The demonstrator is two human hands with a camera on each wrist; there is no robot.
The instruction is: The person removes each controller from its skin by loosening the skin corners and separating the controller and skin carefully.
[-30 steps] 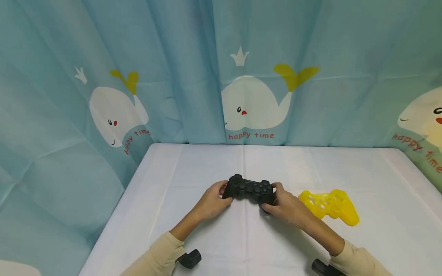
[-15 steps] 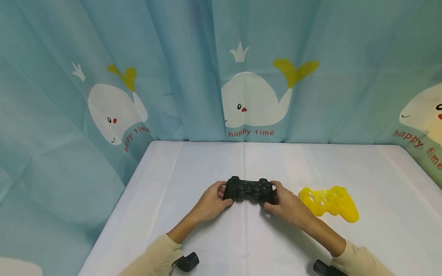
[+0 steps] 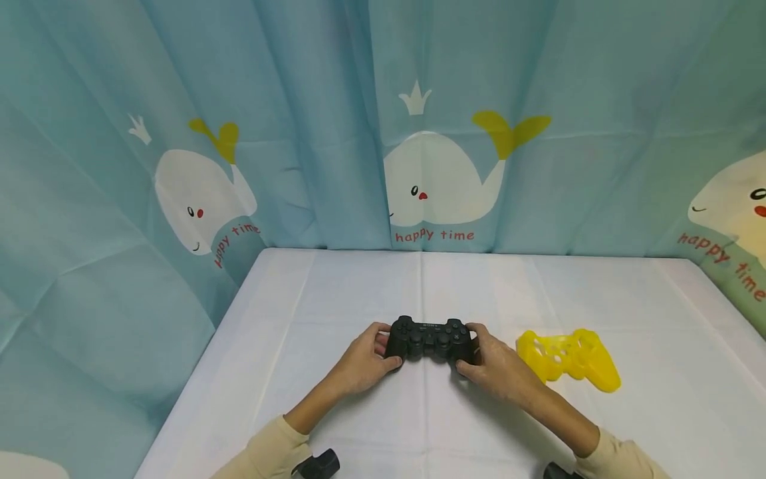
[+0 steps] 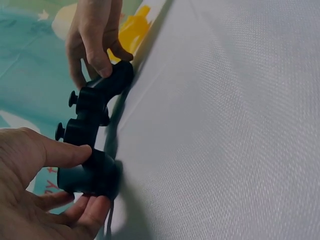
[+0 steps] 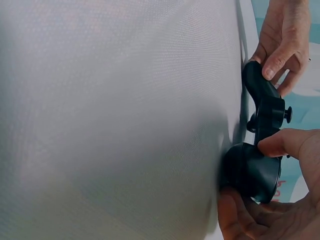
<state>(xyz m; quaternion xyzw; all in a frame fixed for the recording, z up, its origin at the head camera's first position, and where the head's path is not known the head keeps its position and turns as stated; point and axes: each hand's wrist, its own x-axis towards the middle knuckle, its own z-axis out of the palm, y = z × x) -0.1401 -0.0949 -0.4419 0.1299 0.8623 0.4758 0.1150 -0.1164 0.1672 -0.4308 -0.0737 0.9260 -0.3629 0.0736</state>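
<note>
A black game controller (image 3: 427,338) sits at the middle of the white table (image 3: 359,286), face up. My left hand (image 3: 365,359) grips its left handle, thumb on top and fingers underneath, as the left wrist view shows on the controller (image 4: 92,140). My right hand (image 3: 497,366) grips the right handle the same way, with the controller (image 5: 257,150) seen edge-on in the right wrist view. A yellow silicone controller cover (image 3: 568,358) lies on the table just right of my right hand, untouched.
A blue curtain with white whales (image 3: 437,179) closes off the back and both sides of the table. White cloth stretches out in front of and behind the controller.
The controller has turned level between both hands and come slightly nearer to me. Both grips stay the same, and the yellow cover has not moved.
</note>
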